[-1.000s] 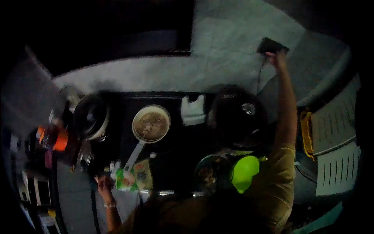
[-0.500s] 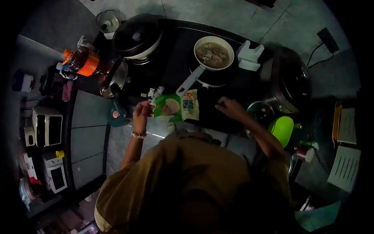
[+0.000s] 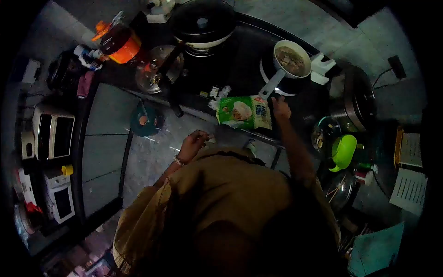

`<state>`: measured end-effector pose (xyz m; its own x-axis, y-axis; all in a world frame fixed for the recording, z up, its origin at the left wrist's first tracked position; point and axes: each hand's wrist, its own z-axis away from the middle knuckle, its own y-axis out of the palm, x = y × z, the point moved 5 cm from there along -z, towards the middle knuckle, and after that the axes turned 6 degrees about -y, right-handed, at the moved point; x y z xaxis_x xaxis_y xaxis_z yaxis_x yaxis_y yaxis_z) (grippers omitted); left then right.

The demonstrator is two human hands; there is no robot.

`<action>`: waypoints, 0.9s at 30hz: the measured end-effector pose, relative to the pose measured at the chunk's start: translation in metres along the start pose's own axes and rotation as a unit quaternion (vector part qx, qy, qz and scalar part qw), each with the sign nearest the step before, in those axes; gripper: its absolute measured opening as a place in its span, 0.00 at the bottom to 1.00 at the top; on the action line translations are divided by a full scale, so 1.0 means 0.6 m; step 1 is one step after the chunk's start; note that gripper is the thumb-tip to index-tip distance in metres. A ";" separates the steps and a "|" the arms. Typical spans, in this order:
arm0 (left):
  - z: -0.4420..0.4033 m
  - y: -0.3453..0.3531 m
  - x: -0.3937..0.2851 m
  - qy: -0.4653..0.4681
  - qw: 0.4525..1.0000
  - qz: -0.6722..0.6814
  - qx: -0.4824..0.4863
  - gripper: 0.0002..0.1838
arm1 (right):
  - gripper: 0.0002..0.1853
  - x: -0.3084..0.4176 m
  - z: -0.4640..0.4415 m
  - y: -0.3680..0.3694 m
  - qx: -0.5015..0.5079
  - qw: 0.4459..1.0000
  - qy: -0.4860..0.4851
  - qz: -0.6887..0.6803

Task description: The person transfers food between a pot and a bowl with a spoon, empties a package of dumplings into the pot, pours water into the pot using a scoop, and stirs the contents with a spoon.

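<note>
As the left hand (image 3: 194, 144) backs off, the right hand (image 3: 282, 110) nears the pan handle (image 3: 272, 84)

So just the right hand is by the green packet (image 3: 243, 112), on the counter (image 3: 304, 106). Fingers look half bent; I cannot tell if they pinch anything.

So the bag (image 3: 244, 112) is one of those glossy food packets, mostly green, with a cream-coloured panel at the right end carrying dark printed characters and a bit of red. There's a picture of a pale bowl of food on the green part. It's lying flat, face up, along the front edge of the dark counter (image 3: 247, 57) — can't tell if it's open.

The pan (image 3: 278, 51) sits upright farther back and to the right, cream-rimmed and holding brownish, lumpy food (image 3: 291, 61). Its pale grey handle (image 3: 272, 84) points down-left to the bag's upper right corner — touching or just above, hard to say.
</note>
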<state>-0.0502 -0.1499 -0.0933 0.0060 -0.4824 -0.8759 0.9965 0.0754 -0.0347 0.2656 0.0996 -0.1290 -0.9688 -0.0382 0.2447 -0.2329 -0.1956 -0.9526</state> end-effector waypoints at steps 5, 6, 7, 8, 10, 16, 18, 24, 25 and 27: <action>0.016 -0.032 -0.017 0.030 0.999 0.004 -0.030 0.12 | 0.30 0.006 -0.021 0.007 -0.040 0.994 0.107 0.002; 0.021 -0.030 -0.020 0.031 0.999 0.004 -0.023 0.12 | 0.31 0.000 -0.022 0.009 -0.051 0.990 0.129 -0.005; 0.026 -0.032 -0.024 0.023 0.999 0.005 -0.044 0.12 | 0.30 -0.003 -0.026 0.012 -0.036 0.991 0.127 0.023; 0.032 -0.035 -0.028 0.016 0.998 0.004 -0.065 0.13 | 0.30 -0.012 -0.028 0.011 -0.038 0.990 0.133 0.023; 0.036 -0.036 -0.015 -0.009 0.998 -0.006 -0.069 0.13 | 0.29 -0.018 -0.035 0.000 -0.039 0.988 0.150 0.000; 0.043 -0.012 0.007 -0.025 0.998 -0.028 -0.048 0.14 | 0.24 -0.025 -0.038 0.007 -0.037 0.992 0.122 0.000; 0.040 -0.002 0.003 -0.014 0.997 -0.050 -0.049 0.14 | 0.22 -0.021 -0.038 0.009 -0.029 0.992 0.121 -0.001; 0.035 0.006 -0.023 0.001 0.998 -0.033 -0.057 0.12 | 0.25 -0.034 -0.048 0.018 -0.023 0.995 0.093 0.002; 0.037 0.007 -0.028 -0.009 0.998 -0.029 -0.061 0.12 | 0.24 -0.034 -0.047 0.017 -0.037 0.996 0.086 0.007; 0.040 0.007 -0.021 -0.020 0.997 -0.026 -0.065 0.12 | 0.24 -0.031 -0.046 0.013 -0.048 0.996 0.079 0.011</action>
<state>-0.0440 -0.1645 -0.0709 -0.0393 -0.5234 -0.8512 0.9763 0.1611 -0.1442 0.2796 0.1257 -0.1456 -0.9732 0.1152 0.1989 -0.2106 -0.1007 -0.9724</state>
